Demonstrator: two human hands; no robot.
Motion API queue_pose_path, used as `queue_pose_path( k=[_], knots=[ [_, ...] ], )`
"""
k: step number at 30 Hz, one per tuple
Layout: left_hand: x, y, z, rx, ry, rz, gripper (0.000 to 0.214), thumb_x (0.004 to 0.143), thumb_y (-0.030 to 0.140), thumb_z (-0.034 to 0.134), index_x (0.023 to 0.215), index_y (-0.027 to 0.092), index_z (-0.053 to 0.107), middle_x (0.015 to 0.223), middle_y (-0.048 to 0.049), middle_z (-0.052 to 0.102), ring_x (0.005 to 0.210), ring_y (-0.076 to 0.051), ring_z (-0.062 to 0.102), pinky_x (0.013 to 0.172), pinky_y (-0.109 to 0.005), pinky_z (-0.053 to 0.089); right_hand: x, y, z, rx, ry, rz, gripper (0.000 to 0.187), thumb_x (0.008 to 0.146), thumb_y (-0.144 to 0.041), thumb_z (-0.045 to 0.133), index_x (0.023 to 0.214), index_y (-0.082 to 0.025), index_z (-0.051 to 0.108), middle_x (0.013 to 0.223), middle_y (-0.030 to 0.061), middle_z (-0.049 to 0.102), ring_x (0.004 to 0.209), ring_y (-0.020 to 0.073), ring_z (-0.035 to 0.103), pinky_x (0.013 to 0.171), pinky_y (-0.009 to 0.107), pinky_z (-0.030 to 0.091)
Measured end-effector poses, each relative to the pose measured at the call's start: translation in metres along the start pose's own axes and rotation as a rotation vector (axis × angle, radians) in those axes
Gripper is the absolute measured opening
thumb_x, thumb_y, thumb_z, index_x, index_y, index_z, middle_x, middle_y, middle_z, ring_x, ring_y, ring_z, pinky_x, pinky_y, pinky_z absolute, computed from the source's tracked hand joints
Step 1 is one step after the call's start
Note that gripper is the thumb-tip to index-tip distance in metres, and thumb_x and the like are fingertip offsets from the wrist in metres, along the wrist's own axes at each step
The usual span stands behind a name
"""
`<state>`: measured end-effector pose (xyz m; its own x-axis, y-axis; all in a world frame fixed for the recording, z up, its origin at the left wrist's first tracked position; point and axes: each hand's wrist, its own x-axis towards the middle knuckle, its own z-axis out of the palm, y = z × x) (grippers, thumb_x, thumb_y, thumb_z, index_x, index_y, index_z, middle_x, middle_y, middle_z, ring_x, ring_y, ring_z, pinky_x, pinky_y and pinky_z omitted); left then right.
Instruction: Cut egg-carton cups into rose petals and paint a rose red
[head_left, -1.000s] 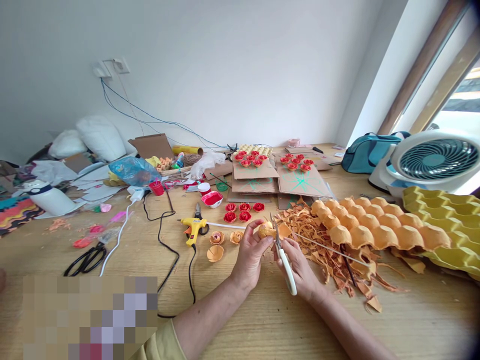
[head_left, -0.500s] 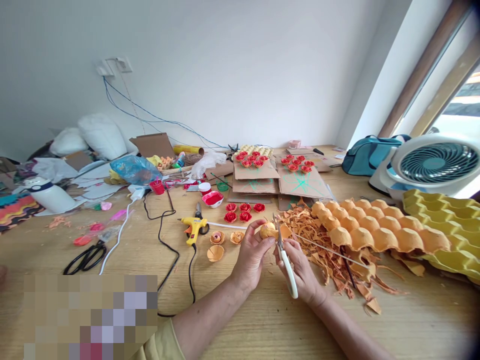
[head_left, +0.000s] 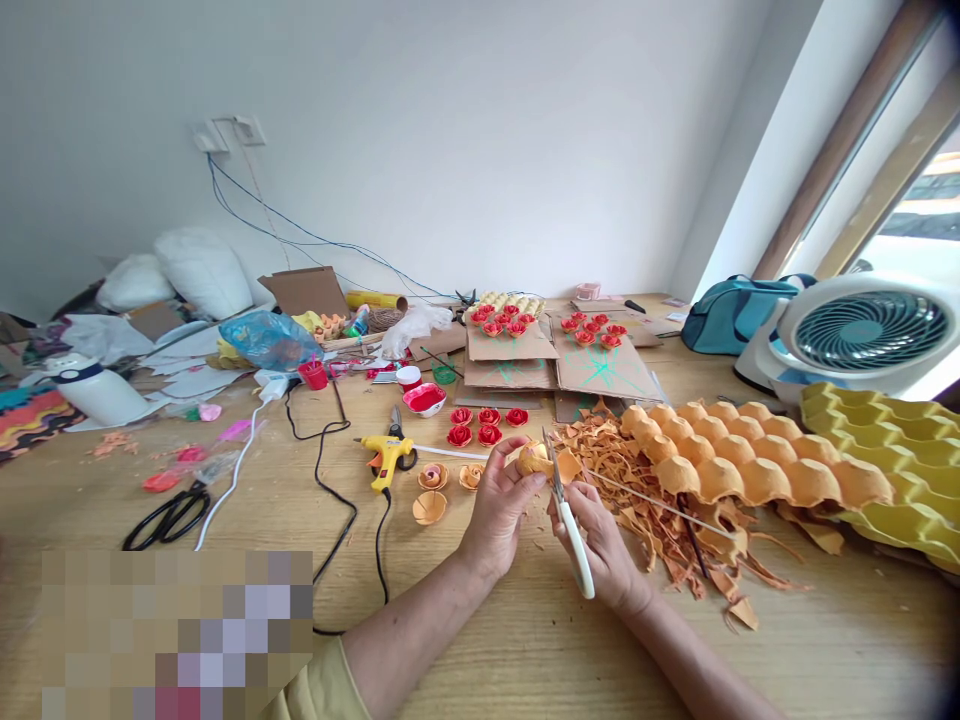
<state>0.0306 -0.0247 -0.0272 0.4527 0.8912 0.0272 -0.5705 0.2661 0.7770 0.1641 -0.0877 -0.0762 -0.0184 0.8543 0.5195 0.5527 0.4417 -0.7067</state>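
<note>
My left hand (head_left: 496, 515) pinches an orange egg-carton cup (head_left: 533, 460) between thumb and fingers. My right hand (head_left: 604, 548) is closed round white-handled scissors (head_left: 574, 548), whose blades point up and away against the cup's edge. An orange flap (head_left: 568, 466) of carton shows just right of the blades. Left of my hands lie cut carton flowers (head_left: 433, 477) and a plain orange cup (head_left: 430, 508). Behind them sit several red-painted roses (head_left: 489, 417). A heap of orange carton scraps (head_left: 660, 520) spreads to the right of my right hand.
A yellow glue gun (head_left: 386, 460) with a black cord lies on the left. A bowl of red paint (head_left: 424, 399) stands behind it. Cardboard sheets (head_left: 511, 373) bear more red roses. An orange egg tray (head_left: 750, 450), a yellow tray (head_left: 885, 470) and a fan (head_left: 874, 330) fill the right side.
Both hands stay in nearly the same place, still holding the cup and scissors. The flap right of the blades sits at a slightly different angle. The whole view has shifted slightly.
</note>
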Motion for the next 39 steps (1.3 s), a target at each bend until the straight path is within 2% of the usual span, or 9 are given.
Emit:
queue_pose_path(
  k=[12,22,24,27,32,35,39],
  knots=[
    [0.006,0.005,-0.006,-0.002,-0.027,0.055,0.05,0.071,0.019,0.079,0.114,0.023,0.054,0.087,0.0014,0.07,0.083,-0.011,0.062,0.085,-0.026,0.043,-0.002,0.001,0.001,-0.036,0.014,0.011,0.029,0.097,-0.038,0.042,0.072,-0.022,0.044,0.073,0.0027,0.05,0.079,0.0221,0.044,0.073,0.036,0.04],
    [0.008,0.004,-0.009,0.045,-0.062,0.08,0.049,0.072,0.02,0.079,0.114,0.023,0.053,0.092,0.0002,0.07,0.085,-0.012,0.063,0.084,-0.026,0.044,-0.003,0.005,0.001,-0.043,0.084,0.028,0.027,0.094,-0.031,0.052,0.069,-0.022,0.046,0.066,-0.0008,0.047,0.068,0.0175,0.044,0.063,0.029,0.037],
    [0.008,0.004,-0.01,0.052,-0.081,0.077,0.049,0.073,0.021,0.079,0.115,0.023,0.054,0.096,-0.0008,0.07,0.088,-0.013,0.063,0.086,-0.027,0.045,-0.002,0.006,0.002,0.023,0.12,0.081,0.021,0.093,-0.031,0.054,0.074,-0.022,0.051,0.07,-0.0002,0.05,0.069,0.0174,0.045,0.063,0.029,0.038],
    [0.007,0.001,-0.011,0.098,-0.108,0.079,0.048,0.073,0.023,0.08,0.114,0.024,0.054,0.097,-0.0009,0.069,0.091,-0.013,0.063,0.087,-0.027,0.045,0.002,0.006,0.002,0.242,0.159,0.18,0.015,0.091,-0.035,0.059,0.086,-0.022,0.057,0.079,0.001,0.056,0.072,0.0175,0.049,0.066,0.029,0.04],
    [0.007,-0.009,-0.014,0.219,-0.17,0.075,0.049,0.073,0.026,0.081,0.115,0.023,0.054,0.095,-0.001,0.068,0.089,-0.015,0.062,0.085,-0.028,0.045,0.007,0.005,0.002,0.621,0.277,0.346,0.028,0.082,-0.04,0.072,0.099,-0.024,0.057,0.083,-0.0007,0.059,0.072,0.0159,0.053,0.068,0.029,0.045],
    [0.008,-0.014,-0.016,0.272,-0.192,0.086,0.049,0.074,0.027,0.08,0.116,0.022,0.053,0.093,-0.002,0.068,0.089,-0.016,0.062,0.085,-0.029,0.045,0.007,0.005,0.001,0.688,0.353,0.393,0.032,0.078,-0.039,0.077,0.098,-0.024,0.057,0.081,-0.0017,0.059,0.07,0.015,0.053,0.065,0.028,0.045],
    [0.009,-0.014,-0.018,0.297,-0.239,0.048,0.052,0.074,0.027,0.08,0.118,0.022,0.053,0.095,-0.0025,0.067,0.092,-0.016,0.061,0.088,-0.029,0.044,0.007,0.003,-0.001,0.675,0.387,0.399,0.033,0.076,-0.038,0.079,0.098,-0.024,0.058,0.079,-0.0022,0.057,0.066,0.0133,0.049,0.058,0.025,0.042]
  ],
)
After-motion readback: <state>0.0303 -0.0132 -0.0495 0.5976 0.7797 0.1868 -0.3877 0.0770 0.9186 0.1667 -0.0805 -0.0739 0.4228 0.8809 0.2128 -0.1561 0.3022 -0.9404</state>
